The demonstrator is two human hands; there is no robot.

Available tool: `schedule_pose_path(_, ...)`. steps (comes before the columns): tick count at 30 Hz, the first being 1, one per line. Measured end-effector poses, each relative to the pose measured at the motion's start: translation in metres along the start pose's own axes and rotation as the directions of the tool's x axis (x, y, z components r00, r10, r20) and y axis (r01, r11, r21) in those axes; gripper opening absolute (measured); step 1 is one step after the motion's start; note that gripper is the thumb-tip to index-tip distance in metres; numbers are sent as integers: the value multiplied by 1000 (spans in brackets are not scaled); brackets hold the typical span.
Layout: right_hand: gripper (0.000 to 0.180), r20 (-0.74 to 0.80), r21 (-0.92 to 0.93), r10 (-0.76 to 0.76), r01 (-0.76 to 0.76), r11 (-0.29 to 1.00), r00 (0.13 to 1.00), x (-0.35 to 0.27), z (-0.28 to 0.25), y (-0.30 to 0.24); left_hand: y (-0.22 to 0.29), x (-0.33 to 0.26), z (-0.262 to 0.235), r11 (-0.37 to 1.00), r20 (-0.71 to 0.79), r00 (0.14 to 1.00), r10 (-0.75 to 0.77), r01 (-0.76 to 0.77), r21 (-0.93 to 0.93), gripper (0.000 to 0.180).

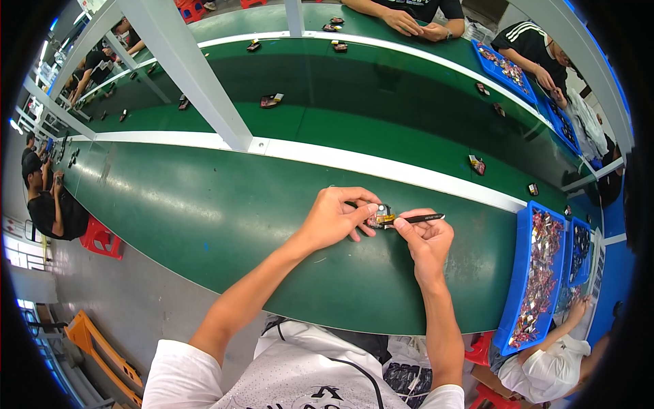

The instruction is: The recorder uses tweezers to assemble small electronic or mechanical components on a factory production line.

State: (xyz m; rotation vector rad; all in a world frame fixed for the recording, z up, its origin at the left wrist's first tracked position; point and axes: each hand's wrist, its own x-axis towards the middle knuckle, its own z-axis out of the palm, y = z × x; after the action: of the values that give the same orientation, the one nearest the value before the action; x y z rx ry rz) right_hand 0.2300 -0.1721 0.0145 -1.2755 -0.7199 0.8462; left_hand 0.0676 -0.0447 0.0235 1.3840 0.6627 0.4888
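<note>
Crosswise, the black tool (pixel 425 219) points left toward the device (pixel 381 215).

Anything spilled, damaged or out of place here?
Nothing stands out. The left hand holds the device, the right hand a black tool at it; parts lie heaped inside the blue tray. Small damage wouldn't show.

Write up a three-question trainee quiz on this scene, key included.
1. Which hand holds the black pen-like tool, and which the small device?
2. True or false: the long blue tray of small parts stands at the picture's left.
3. Choose: the near tabletop is (a) white, (b) green, (c) red.

Key:
1. Right hand, tool; left hand, device.
2. False: at the right.
3. (b).
</note>
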Motion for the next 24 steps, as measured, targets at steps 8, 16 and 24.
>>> schedule_pose_path(8, 12, 27, -85, -222, 223, 971, 975, 1, -1, 9, -2, 3, -7, 998, 91, 996, -23, 29, -58, 25)
schedule_pose_path(16, 10, 41, -269, -432, 427, 864, 901, -3, 6, 10, 1, 2, -10, 999, 111, 994, -20, 25, -42, 27)
schedule_pose_path(24, 10, 56, -295, -466, 460, 837, 883, -5, -3, 5, 2, 3, -1, 1000, 99, 995, -13, 15, -24, 24)
